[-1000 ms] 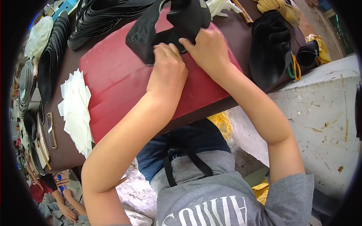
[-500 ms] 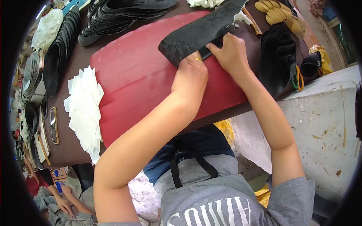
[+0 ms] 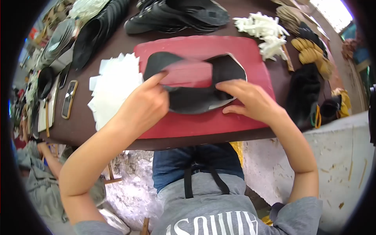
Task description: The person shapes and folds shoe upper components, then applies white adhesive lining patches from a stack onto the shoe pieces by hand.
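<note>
The black piece (image 3: 192,101) on your red mat (image 3: 211,126) could skew or crease if your left hand (image 3: 147,100) drags one end while your right hand (image 3: 252,100) pins the other; its left end, just beside the papers (image 3: 114,84), might disturb them. Its long axis runs left to right, its gap facing away from you. Your left index finger points out, others curled, any pinch impossible to tell; your right fingers lie together, thumb apart
</note>
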Demonstrator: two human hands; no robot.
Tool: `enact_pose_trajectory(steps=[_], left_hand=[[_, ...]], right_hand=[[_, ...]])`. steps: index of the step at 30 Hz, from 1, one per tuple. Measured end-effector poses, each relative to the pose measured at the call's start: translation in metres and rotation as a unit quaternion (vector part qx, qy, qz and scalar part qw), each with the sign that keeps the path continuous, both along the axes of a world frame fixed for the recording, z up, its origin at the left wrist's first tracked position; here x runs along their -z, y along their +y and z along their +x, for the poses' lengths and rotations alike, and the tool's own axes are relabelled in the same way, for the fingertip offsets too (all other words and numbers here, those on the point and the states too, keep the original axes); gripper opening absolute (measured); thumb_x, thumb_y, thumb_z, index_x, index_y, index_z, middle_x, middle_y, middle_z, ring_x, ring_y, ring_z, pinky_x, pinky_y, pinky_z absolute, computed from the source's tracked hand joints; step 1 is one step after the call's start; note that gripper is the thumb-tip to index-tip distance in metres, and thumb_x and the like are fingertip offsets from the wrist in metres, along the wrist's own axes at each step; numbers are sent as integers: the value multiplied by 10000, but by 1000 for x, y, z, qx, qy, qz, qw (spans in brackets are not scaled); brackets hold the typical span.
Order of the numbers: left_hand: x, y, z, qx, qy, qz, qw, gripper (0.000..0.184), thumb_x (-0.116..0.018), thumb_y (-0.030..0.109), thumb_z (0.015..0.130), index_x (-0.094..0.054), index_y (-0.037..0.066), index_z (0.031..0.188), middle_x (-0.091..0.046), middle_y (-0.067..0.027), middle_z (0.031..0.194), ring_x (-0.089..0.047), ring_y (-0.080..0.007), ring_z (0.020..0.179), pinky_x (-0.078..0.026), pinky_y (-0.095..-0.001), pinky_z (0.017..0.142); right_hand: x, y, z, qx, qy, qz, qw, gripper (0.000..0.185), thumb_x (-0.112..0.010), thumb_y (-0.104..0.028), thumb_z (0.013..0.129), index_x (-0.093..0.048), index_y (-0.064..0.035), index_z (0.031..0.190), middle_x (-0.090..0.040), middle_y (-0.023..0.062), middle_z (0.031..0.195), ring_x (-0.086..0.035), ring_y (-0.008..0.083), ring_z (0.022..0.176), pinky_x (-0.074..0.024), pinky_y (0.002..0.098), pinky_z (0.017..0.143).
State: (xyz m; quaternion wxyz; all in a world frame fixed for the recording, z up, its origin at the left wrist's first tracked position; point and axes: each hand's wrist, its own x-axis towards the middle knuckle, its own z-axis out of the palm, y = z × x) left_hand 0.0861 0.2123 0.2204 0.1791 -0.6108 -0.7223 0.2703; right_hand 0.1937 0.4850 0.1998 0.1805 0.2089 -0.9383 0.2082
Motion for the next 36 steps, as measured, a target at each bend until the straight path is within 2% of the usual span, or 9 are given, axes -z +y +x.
enact_pose_trajectory(steps=[3,5,6,8,14,18,23,28,36], left_hand=[[20,-54,5,83,116,12,990,228,-524,121,867,-612,-37,1005,-645,-134,1014,-628,-232,960,-348,-388,1105],[23,-47,23,-41,-34,75,996,276,-543,138,876,-592,-57,1065,-636,-128,1053,-618,-233,1036,-370,-357,1078],[21,-39,28,-49,-33,75,995,276,-543,138,876,-592,-56,1065,-636,-128,1053,-618,-233,1036,-370,-357,1078],[18,-27,31,-111,-184,199,956,285,-610,149,838,-598,-24,1064,-636,-124,1025,-621,-215,1009,-466,-299,934],[37,-25,24,-59,-225,254,939,294,-671,144,789,-615,39,1058,-633,-98,1025,-628,-191,921,-510,-266,735],[53,-16,27,-119,-171,317,925,292,-686,207,767,-607,80,1017,-635,-81,1028,-617,-203,843,-468,-248,515],[41,-10,40,-204,-220,327,896,371,-746,170,699,-636,96,1045,-629,-34,1019,-622,-185,847,-497,-274,594],[43,-1,41,-223,-243,372,868,430,-766,209,673,-638,91,1067,-633,-34,993,-619,-204,845,-500,-277,595],[38,5,44,-251,-253,338,871,473,-759,225,682,-639,84,1117,-638,-43,1055,-620,-226,897,-518,-295,634]], right_hand=[[18,-15,-1,-49,-34,10,998,429,-749,-189,722,-616,-60,1109,-624,55,1114,-598,199,882,-500,304,784],[16,-21,-10,-77,-41,34,996,413,-742,-188,727,-619,-63,1100,-622,53,1092,-596,200,874,-501,303,779],[9,-22,-14,-92,-46,66,992,397,-736,-186,732,-621,-65,1092,-619,51,1069,-594,201,866,-502,302,775],[-2,-22,-21,-115,-52,131,983,365,-722,-183,742,-625,-69,1074,-615,46,1025,-589,203,850,-504,301,766],[-2,-20,-29,-149,-24,158,976,311,-706,-125,761,-629,-64,1056,-588,45,977,-583,201,813,-506,290,733],[13,-25,-31,-135,26,188,972,257,-670,-55,772,-632,-49,1026,-605,45,1037,-595,198,833,-511,299,711],[10,-36,-26,-27,-34,16,999,169,-624,-54,768,-600,-48,936,-591,67,1005,-580,203,799,-503,294,676],[13,-42,-24,-59,58,104,991,216,-629,-37,779,-622,-19,995,-622,101,1112,-621,232,915,-519,310,701],[4,-48,-23,-55,-25,131,989,254,-608,-27,792,-616,17,1042,-616,130,1108,-630,259,949,-528,304,720]])
